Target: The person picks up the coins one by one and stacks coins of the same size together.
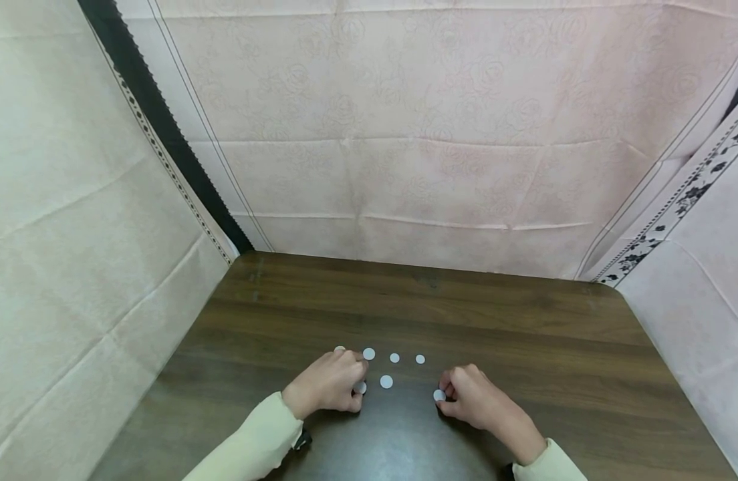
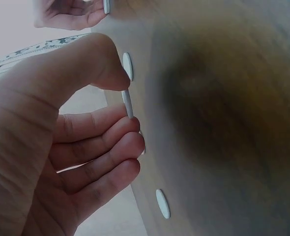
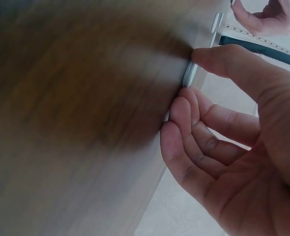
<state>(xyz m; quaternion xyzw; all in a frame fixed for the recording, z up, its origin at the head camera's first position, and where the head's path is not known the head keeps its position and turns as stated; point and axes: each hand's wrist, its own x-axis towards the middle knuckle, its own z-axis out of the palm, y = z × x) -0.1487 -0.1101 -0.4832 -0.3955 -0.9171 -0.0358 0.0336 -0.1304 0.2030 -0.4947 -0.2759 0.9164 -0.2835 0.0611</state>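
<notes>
White flat round discs lie on a brown wooden table. My left hand (image 1: pixel 329 382) pinches one disc (image 1: pixel 361 387) at its edges; in the left wrist view that disc (image 2: pixel 128 104) stands between thumb and fingertips. To the right, my right hand (image 1: pixel 476 399) holds another disc (image 1: pixel 439 395) between thumb and fingers, also seen edge-on as a white disc (image 3: pixel 188 73) in the right wrist view. Between the hands lies a larger disc (image 1: pixel 386 381). A back row has a large disc (image 1: pixel 369 353), two smaller discs (image 1: pixel 394 358), and one disc (image 1: pixel 339 348) partly hidden behind my left hand.
The wooden table (image 1: pixel 555 347) reaches to a pale patterned cloth (image 1: pixel 429 187) hanging behind it. More cloth hangs along the left side (image 1: pixel 92 280) and the right side (image 1: pixel 700 294). A dark strip (image 1: pixel 176 133) shows at the back left corner.
</notes>
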